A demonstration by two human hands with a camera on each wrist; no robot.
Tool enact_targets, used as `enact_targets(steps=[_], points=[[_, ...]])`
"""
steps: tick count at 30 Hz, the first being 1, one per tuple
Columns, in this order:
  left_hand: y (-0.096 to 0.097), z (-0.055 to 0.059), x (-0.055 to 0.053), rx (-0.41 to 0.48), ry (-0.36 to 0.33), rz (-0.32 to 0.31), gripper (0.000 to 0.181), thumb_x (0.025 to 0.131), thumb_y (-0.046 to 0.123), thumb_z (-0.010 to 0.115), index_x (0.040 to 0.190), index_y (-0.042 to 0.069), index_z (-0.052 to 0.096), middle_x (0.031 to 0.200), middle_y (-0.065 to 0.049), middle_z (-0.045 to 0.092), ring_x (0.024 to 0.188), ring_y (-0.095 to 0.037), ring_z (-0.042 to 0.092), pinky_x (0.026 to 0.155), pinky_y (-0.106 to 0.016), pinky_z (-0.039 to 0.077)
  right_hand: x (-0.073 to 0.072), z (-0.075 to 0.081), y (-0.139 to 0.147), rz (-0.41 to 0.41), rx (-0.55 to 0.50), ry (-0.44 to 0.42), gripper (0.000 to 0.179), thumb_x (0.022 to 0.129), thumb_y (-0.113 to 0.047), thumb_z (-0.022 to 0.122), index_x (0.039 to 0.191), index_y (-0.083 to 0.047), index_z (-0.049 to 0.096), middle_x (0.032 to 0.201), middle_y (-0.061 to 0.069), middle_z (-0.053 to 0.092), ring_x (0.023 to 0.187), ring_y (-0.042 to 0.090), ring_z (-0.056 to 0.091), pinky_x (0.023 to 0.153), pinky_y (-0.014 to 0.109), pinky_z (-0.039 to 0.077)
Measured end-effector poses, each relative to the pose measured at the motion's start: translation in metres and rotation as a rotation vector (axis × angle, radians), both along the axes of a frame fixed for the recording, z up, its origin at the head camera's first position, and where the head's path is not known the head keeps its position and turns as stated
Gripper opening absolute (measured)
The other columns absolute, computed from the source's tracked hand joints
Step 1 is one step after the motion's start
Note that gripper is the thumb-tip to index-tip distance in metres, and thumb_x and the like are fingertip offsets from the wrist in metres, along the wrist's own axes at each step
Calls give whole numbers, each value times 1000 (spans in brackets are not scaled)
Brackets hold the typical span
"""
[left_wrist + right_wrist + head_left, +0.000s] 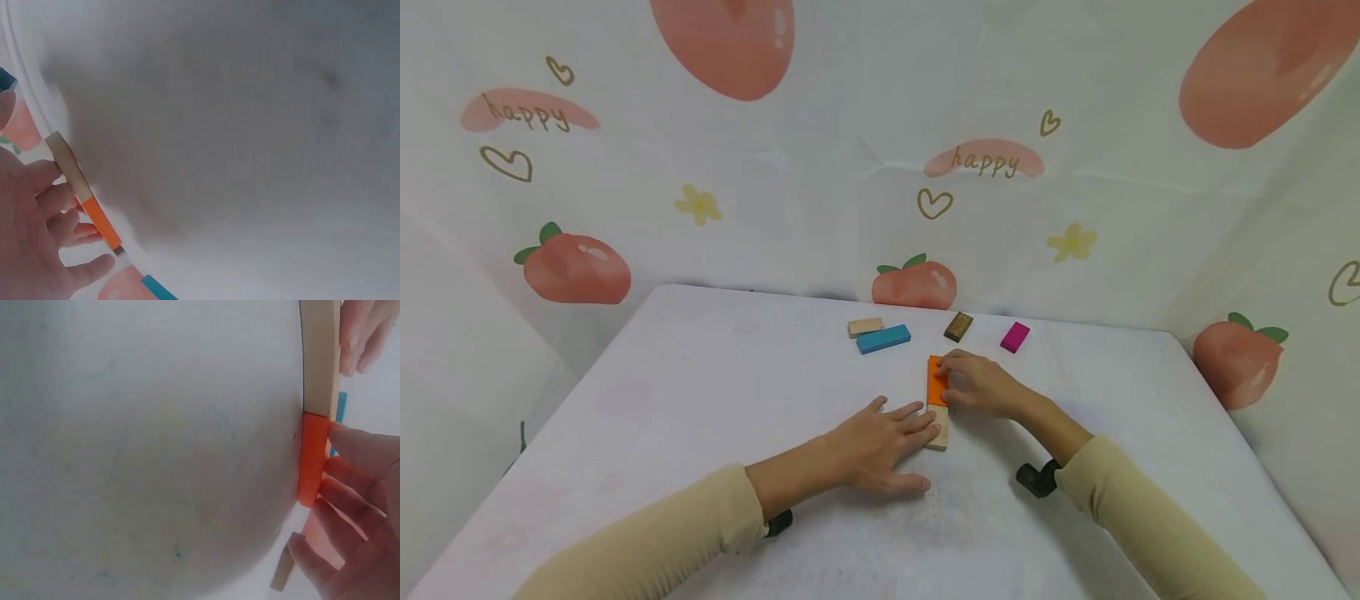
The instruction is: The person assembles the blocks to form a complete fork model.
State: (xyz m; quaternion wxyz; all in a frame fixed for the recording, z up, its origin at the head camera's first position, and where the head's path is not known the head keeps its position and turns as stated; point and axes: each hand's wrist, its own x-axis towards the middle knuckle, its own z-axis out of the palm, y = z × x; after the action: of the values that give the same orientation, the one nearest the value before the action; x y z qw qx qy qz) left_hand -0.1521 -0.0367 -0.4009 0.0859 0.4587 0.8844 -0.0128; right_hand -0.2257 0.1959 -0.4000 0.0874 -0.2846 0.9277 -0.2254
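Orange block [935, 385] first: the right hand [981, 383] has thumb and fingers curled onto it. Left hand [880, 447], fingers spread, tips on the pale block [937, 442]. These two meet end to end, so that join looks made! Farther out, the blue block [883, 339], light wooden block [866, 327], brown block [958, 327] and pink block [1015, 337] lie outside the line.

A left hand [31, 219] enters from the lower left edge, fingers apart, one fingertip against a pale wooden block [69, 165]. An orange block [101, 223] continues in line from its end. White tabletop [250, 150] fills most of the view; a blue block [158, 288] peeks in at the bottom.
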Motion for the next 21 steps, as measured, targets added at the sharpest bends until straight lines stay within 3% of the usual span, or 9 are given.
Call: enact_targets(steps=[21], points=[[4,0,8,-14,64,14,73,97,65,39,156,23,35,160,3,32,149,-19,27,112,-58,32,5,-3,1,25,-15,23,29,89,-14,73,115,0,69,129,17,62,123,37,56,103,52,44]])
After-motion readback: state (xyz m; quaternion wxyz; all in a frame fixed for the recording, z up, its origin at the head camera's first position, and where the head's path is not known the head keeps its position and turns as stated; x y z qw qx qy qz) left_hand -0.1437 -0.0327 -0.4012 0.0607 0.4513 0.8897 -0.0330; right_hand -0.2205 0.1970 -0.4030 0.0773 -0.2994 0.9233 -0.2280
